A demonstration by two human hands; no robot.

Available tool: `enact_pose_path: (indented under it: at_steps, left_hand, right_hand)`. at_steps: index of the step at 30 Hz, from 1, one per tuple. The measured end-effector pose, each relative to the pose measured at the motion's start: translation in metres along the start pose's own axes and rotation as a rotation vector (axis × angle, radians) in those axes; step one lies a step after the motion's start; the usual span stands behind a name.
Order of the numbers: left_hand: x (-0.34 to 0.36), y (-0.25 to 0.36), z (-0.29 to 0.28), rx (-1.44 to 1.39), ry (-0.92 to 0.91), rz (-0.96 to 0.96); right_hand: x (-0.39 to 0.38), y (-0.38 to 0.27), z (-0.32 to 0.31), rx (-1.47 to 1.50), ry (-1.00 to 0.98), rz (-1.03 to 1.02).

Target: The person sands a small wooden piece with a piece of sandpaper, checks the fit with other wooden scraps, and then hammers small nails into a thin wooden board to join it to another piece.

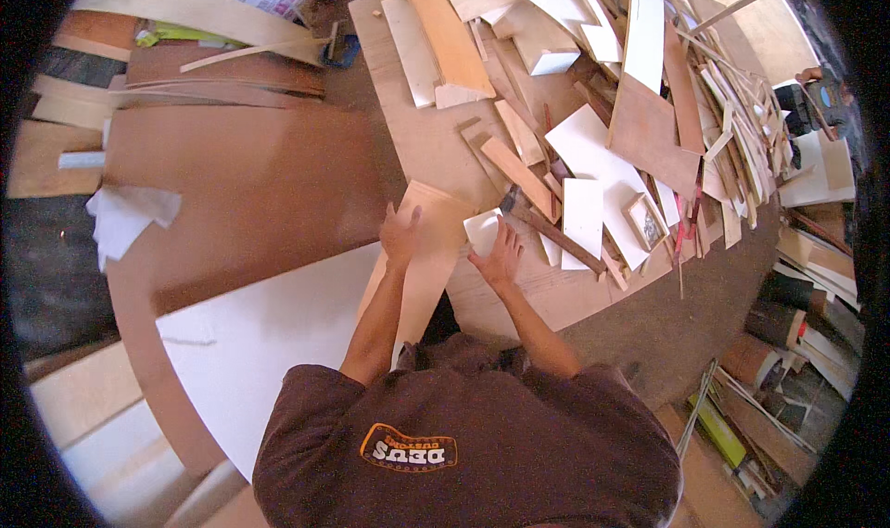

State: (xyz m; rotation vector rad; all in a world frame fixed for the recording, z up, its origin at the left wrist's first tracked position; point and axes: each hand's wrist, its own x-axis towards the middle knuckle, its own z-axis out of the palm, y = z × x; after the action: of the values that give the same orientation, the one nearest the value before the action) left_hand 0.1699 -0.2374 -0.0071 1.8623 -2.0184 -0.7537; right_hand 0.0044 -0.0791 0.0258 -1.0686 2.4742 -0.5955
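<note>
A light wooden board (431, 220) slants in front of me, its far end lying by the worktable (482, 315). My left hand (400, 238) rests at the board's left edge, fingers apart and slightly blurred. Just right of the board, my right hand (499, 263) holds a small white-faced piece (482, 232), with the fingers along its right side. Beyond that hand lies a hammer (554, 229), its dark head near the white piece and its wooden handle pointing right. What is under my palms is hidden.
Wood offcuts, including an orange-brown plank (445, 32) and a white panel (593, 157), crowd the table's far and right parts. Left are a large brown sheet (241, 176), a white sheet (269, 333) and a crumpled white cloth (130, 217). More scraps (742, 435) lie low at right.
</note>
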Motion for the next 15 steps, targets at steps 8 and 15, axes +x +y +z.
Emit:
enact_pose_path:
  at_steps: [8,15]
  left_hand:
    - [0.074,0.008,-0.002,-0.014,-0.414,-0.107]
    - [0.063,0.033,-0.016,0.094,-0.247,0.02]
  right_hand:
    - [-0.006,-0.016,0.008,-0.049,0.098,0.078]
    - [-0.006,-0.013,0.01,-0.034,0.117,0.168]
